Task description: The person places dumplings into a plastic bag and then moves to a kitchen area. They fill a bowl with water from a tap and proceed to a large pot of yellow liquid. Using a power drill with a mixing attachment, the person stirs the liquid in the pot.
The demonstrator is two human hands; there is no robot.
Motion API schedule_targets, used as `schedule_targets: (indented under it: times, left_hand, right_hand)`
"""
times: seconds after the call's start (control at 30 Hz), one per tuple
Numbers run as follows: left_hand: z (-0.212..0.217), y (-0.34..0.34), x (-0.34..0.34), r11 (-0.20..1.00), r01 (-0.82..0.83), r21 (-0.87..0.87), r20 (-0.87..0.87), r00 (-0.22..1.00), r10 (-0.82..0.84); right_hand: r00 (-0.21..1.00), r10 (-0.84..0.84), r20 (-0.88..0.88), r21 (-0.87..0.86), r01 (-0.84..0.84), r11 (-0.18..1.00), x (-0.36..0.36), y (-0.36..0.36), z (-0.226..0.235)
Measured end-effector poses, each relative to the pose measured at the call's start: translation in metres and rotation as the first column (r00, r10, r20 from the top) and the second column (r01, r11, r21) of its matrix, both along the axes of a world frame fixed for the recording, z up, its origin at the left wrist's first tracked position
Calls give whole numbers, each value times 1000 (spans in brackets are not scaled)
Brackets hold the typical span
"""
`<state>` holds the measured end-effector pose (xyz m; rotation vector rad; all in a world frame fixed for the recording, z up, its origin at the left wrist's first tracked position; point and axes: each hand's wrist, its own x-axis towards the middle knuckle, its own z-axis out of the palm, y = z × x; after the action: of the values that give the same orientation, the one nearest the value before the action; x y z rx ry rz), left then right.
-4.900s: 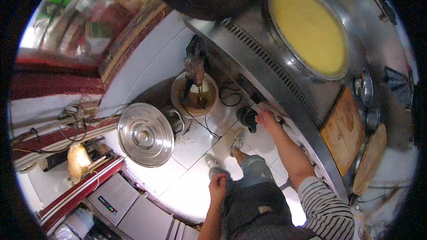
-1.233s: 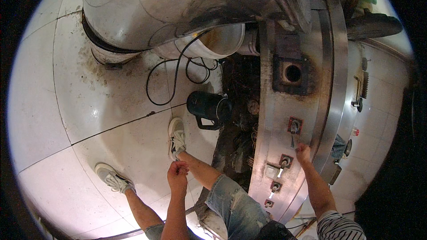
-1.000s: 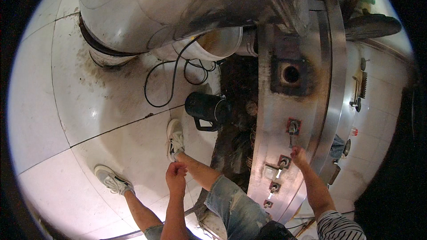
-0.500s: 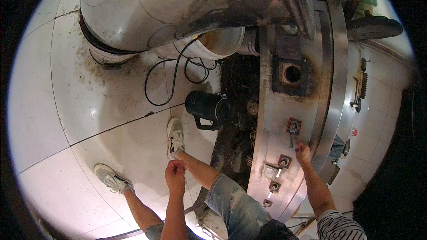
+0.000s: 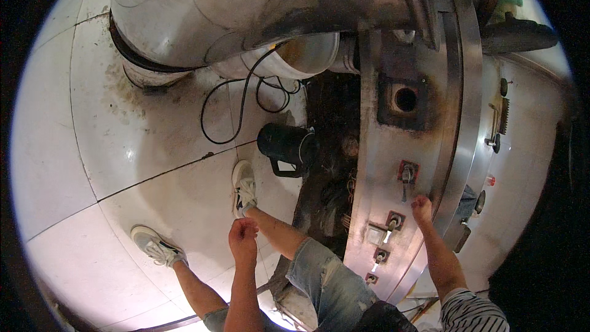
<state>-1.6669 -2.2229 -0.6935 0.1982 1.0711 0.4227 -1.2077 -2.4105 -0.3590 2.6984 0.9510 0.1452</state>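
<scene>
My left hand (image 5: 244,233) hovers above the tiled floor by my knee, its fingers curled in and nothing visible in them. Over on the steel stove front, my right hand (image 5: 421,209) is loosely closed too, and I see no object in it. Just left of its fingers is a lever valve (image 5: 407,174) on a reddish square plate, with a small gap between. Nearer to me, another lever valve (image 5: 394,221) has a pale handle. A smaller valve (image 5: 380,256) sits below that one.
A dark square plate with a round hole (image 5: 405,99) is farther up the panel. On the floor stand a black handled jug (image 5: 281,147), a white bucket (image 5: 316,55) and a looped black cable (image 5: 212,138). A large metal drum-like body (image 5: 246,9) fills the far side.
My right hand has drawn slightly down and away from the lever's tip. My left hand stays nearly in place, and the whole view has shifted a little.
</scene>
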Motion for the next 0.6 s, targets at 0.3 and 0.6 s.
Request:
schedule_targets:
  times: [0.3,0.6]
  left_hand:
    - [-3,5,-11,1000,-10,4,-50,999,10]
    - [-2,7,-11,1000,4,15,-62,998,-3]
  right_hand:
    - [998,-55,-16,156,57,986,-39,46,-34]
    - [993,-69,-94,-72,62,995,-42,65,-14]
